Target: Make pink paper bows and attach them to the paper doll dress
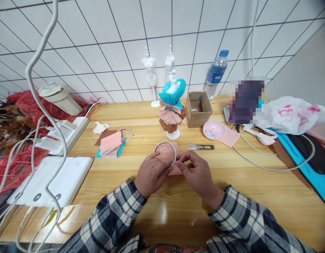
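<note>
My left hand is closed on a white ring, held over pink crepe paper that lies on the table. With thumb and index finger pressed together, my right hand pinches at the ring's right side; whatever is between those fingertips is too small to make out. Just beyond my right hand lie thread snips. Farther back stands a small white mannequin dressed in ruffled blue, pink and brown crepe paper.
Folded paper pieces lie left, near a power strip and white cables. Behind are two bare mannequins, a cardboard box and a water bottle. A pink bowl holds small beads. Blue sheets lie right.
</note>
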`<action>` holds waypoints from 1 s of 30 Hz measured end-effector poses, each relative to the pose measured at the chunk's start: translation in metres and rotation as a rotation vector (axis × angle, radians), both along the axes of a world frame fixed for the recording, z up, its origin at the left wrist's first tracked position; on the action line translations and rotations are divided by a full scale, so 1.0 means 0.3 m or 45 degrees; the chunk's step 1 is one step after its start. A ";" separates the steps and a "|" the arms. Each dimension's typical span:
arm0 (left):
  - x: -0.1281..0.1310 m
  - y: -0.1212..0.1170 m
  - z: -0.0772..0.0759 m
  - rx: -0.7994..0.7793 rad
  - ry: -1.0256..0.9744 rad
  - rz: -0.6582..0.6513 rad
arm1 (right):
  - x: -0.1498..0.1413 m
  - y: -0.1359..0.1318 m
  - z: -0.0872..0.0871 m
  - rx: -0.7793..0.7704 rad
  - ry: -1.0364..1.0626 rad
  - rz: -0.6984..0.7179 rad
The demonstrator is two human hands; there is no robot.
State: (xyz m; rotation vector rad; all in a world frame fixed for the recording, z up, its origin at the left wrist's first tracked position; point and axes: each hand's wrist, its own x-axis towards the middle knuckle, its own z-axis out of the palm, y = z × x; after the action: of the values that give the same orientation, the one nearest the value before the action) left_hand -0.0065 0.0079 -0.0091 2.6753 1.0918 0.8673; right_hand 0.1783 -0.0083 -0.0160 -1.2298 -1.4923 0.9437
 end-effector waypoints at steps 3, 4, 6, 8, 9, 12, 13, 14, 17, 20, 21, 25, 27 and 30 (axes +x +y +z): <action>-0.006 0.002 -0.007 0.013 0.019 0.048 | 0.003 0.001 -0.007 0.092 0.016 -0.013; -0.008 0.002 -0.010 0.017 0.019 0.056 | 0.003 0.003 -0.011 0.126 -0.011 0.001; -0.009 0.003 -0.016 0.019 0.015 0.052 | 0.003 0.006 -0.017 0.208 -0.103 0.025; -0.010 0.001 -0.017 0.008 0.004 0.044 | 0.004 0.010 -0.021 0.306 -0.184 0.000; -0.010 0.000 -0.016 -0.006 0.000 0.041 | 0.006 0.011 -0.021 0.350 -0.210 -0.018; -0.011 -0.002 -0.003 -0.079 -0.005 0.024 | 0.018 0.016 -0.011 0.435 -0.283 -0.048; -0.012 -0.003 0.002 -0.099 -0.005 0.017 | 0.023 0.018 -0.006 0.448 -0.314 -0.054; -0.013 -0.003 0.008 -0.108 -0.004 0.012 | 0.029 0.019 0.000 0.457 -0.347 -0.063; -0.021 -0.003 0.016 -0.073 -0.006 0.055 | 0.042 0.017 0.013 0.491 -0.433 -0.083; -0.030 -0.003 0.012 -0.006 -0.003 0.128 | 0.043 0.005 0.015 0.547 -0.539 -0.046; -0.032 -0.005 0.010 0.012 -0.007 0.144 | 0.040 0.000 0.015 0.574 -0.583 -0.031; -0.026 -0.017 0.010 -0.014 -0.041 0.187 | 0.027 -0.014 0.021 0.708 -0.729 -0.010; -0.027 -0.017 0.011 -0.062 -0.046 0.213 | 0.023 -0.020 0.027 0.797 -0.792 -0.017; -0.072 0.011 0.007 -0.090 -0.117 0.390 | 0.029 -0.032 0.036 0.937 -0.814 -0.026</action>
State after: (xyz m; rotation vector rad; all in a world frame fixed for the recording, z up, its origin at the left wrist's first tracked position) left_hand -0.0282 0.0112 -0.0069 2.4222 1.5046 0.9662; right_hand 0.1868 -0.0179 -0.0053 -1.0077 -2.0523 -0.0853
